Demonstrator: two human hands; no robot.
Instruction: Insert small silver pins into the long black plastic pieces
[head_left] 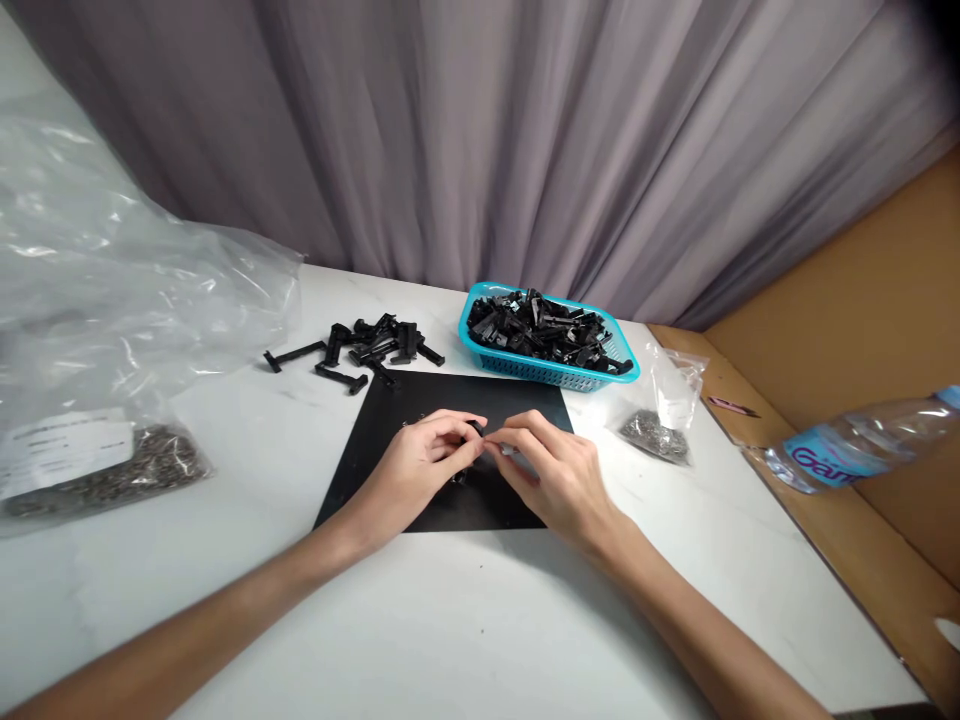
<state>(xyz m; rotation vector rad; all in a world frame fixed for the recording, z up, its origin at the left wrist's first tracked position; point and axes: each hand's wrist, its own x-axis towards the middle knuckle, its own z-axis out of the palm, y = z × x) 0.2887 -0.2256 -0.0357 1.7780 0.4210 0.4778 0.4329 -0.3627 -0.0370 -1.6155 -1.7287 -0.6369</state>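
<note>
Over the black mat (510, 512), my left hand (427, 450) is closed around a small black plastic part (475, 428), most of it covered by the fingers. My right hand (551, 455) meets it fingertip to fingertip, its thumb and forefinger pinched at the part's near end. Whatever the right fingers grip is too small to name. Behind the hands to the left lies a loose pile of black plastic parts (375, 345), several of them long with a crosspiece at one end. A turquoise basket (517, 368) heaped with similar black pieces stands beyond the mat.
A clear bag of small dark metal pieces (656, 435) lies right of the basket. At left rests a large plastic bag (135, 280) and a labelled bag of small pieces (165, 460). A water bottle (847, 450) lies by the cardboard on the right. Curtains hang behind the table.
</note>
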